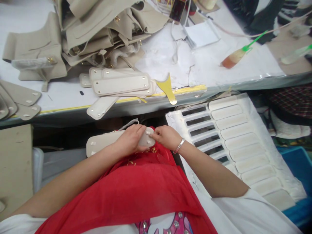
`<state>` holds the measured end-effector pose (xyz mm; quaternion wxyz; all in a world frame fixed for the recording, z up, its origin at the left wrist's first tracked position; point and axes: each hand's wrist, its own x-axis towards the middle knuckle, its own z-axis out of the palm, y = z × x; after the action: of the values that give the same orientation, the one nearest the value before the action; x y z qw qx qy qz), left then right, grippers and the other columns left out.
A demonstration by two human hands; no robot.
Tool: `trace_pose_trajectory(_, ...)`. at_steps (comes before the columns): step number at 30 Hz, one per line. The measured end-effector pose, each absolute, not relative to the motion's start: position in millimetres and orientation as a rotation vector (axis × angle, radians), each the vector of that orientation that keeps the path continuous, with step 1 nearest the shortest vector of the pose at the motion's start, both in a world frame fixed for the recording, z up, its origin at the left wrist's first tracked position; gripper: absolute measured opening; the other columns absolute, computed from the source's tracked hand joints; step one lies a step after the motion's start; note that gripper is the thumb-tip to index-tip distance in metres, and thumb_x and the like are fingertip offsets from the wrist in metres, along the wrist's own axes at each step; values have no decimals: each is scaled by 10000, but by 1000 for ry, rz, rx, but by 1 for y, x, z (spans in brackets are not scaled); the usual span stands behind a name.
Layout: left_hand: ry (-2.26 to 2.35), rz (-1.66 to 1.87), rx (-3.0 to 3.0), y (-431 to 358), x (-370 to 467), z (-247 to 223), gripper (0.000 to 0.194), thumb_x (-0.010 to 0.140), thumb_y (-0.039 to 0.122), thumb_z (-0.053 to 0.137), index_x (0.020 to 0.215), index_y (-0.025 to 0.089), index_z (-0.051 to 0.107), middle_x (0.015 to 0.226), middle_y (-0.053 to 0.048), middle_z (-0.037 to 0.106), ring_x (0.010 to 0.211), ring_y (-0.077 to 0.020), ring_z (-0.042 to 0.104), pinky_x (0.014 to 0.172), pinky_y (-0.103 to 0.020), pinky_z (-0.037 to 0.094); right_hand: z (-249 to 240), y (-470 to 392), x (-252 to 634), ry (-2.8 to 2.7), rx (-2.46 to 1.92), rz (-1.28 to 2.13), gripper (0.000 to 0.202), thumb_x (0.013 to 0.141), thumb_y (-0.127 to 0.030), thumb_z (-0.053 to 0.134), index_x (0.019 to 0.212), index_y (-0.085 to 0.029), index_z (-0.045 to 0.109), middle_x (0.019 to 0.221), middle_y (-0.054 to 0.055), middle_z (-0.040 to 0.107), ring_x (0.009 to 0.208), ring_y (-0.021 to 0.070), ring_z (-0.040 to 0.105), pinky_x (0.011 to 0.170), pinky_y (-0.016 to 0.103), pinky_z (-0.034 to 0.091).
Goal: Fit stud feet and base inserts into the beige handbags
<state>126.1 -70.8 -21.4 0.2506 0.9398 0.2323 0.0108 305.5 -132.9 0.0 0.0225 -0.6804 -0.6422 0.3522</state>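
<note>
A beige, round-ended leather panel (101,142) with small white tabs near its ends lies across my lap, over the red apron (146,185). My left hand (130,139) is closed around it near the right end, covering its middle. At that same end, the fingers of my right hand (167,138) are pinched on a small white tab (148,132). Part of the tab is hidden by the fingertips. On the table edge ahead lie several similar panels (122,85) with metal studs at their corners, beside a yellow scraper-like tool (168,87).
Beige leather bag pieces (97,32) are heaped on the white table (161,61). A green-nozzled bottle (232,58) and a white pad (203,34) lie farther right. To my right, a white board (260,120) carries rows of pale panels, with a blue bin (296,159) beside it.
</note>
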Motion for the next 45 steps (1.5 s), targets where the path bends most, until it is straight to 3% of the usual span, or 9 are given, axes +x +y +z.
trace_pose_trajectory(14,633,117,2575,-76,127,-25,574,638,406,671,1107,131,486,1055,-143,545,1004,-294,513,889,-420,421,3,-135,299,-2150,-2210,895,368,874,-432,447,699,-180,650,678,49,658,620,153,575,505,264,227)
trace_pose_trajectory(21,673,88,2575,-76,129,-23,591,645,410,669,1117,98,497,1089,-172,552,1024,-306,510,902,-419,420,-3,-135,305,-2095,-2200,947,411,869,-469,436,631,-174,595,619,37,620,563,129,526,501,261,211)
trace_pose_trajectory(27,739,104,2551,-80,118,-9,753,659,522,675,1246,126,419,1256,-178,499,1163,-316,447,1045,-523,235,-14,-140,306,-1874,-2132,1086,446,855,-525,427,589,-176,510,557,-8,539,526,102,462,504,235,245)
trace_pose_trajectory(29,814,243,2524,-83,97,-1,734,713,518,631,1284,135,375,1299,-171,467,1207,-293,408,1064,-493,223,-14,-142,307,-1810,-2149,1090,447,843,-548,430,594,-181,489,551,-14,525,531,108,467,506,234,266)
trace_pose_trajectory(31,1040,410,2440,-85,64,5,555,783,452,574,1218,140,429,1224,-151,517,1147,-253,452,1017,-425,315,-11,-141,308,-1777,-2178,1104,453,818,-586,443,612,-185,487,551,-14,524,530,116,479,504,235,292)
trace_pose_trajectory(34,1598,575,2081,-88,3,9,300,818,401,520,997,161,518,938,-80,585,864,-189,545,795,-321,444,-2,-136,303,-1762,-2187,967,446,776,-617,489,794,-175,545,645,7,573,575,141,532,545,249,380)
trace_pose_trajectory(37,1805,520,1596,-89,-46,3,301,785,464,535,822,165,533,707,-7,548,641,-139,512,596,-249,418,10,-125,275,-1905,-1946,643,548,769,-585,536,1083,-137,514,927,99,613,801,207,588,724,330,464)
trace_pose_trajectory(40,1647,486,1336,-89,-65,-9,337,752,490,557,727,155,535,639,14,535,578,-111,479,522,-211,367,13,-111,222,-2270,-1521,532,685,738,-543,610,1249,-120,438,1216,159,516,1091,271,494,930,410,404)
trace_pose_trajectory(45,1492,489,1226,-89,-64,-18,309,721,447,611,709,142,560,573,37,515,472,-66,376,457,-186,297,-6,-92,157,-2573,-1342,519,888,651,-538,693,1326,-61,370,1331,183,428,1168,323,421,988,454,343)
